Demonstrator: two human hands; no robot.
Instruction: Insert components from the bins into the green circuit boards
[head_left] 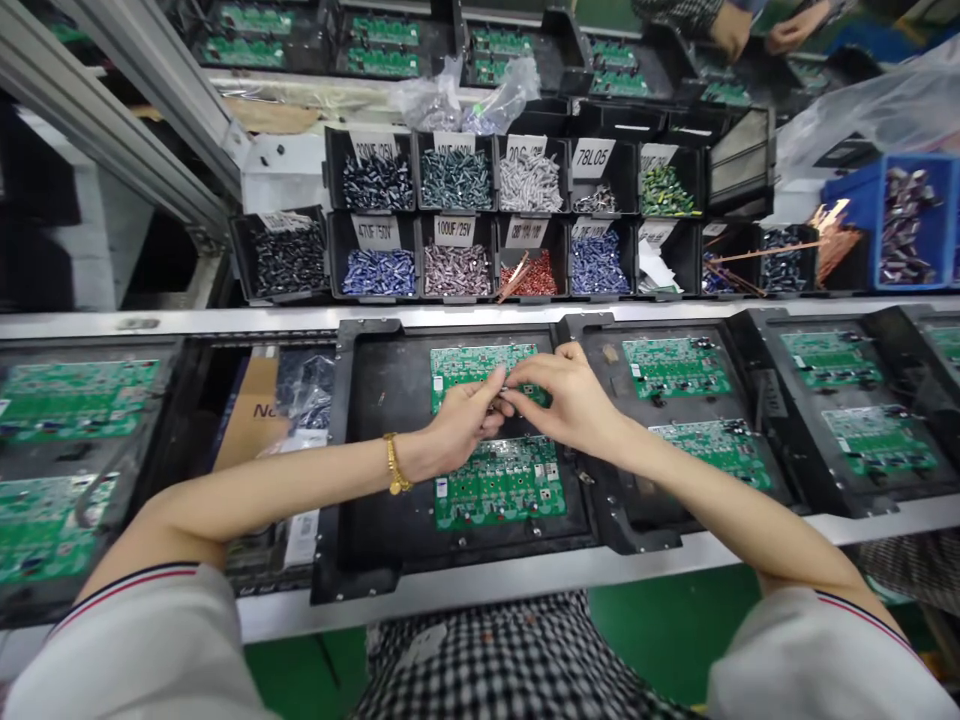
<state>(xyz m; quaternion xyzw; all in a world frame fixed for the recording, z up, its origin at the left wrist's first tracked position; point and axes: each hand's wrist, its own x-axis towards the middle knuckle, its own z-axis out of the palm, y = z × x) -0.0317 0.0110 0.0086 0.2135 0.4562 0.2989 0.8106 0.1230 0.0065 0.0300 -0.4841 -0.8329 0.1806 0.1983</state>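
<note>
My left hand [466,420] and my right hand [566,400] meet fingertip to fingertip over the upper green circuit board [465,362] in a black carrier tray [382,420]. Their fingers pinch something small between them; what it is I cannot make out. A second green circuit board [499,485] lies in the same tray just below the hands. A gold bracelet [394,464] sits on my left wrist.
Black bins of small components [457,180] with paper labels stand in two rows behind the conveyor. More carrier trays with green boards [679,368] lie left and right. A blue bin [904,215] stands far right. Another person's hands [750,28] work at the top right.
</note>
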